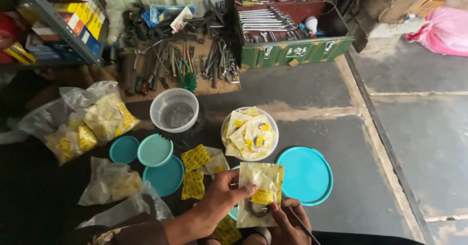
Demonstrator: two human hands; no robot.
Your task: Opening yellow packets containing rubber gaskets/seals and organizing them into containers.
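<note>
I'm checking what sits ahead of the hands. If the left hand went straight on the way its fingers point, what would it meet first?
The left hand points right, already on the clear packet; beyond it, probably the large teal lid, though depth is unclear.

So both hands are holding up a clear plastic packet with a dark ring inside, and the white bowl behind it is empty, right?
Not quite. Both the left hand and right hand do hold the clear plastic packet with a dark ring, but the head view shows the white bowl full of similar yellow-labelled packets.
</note>
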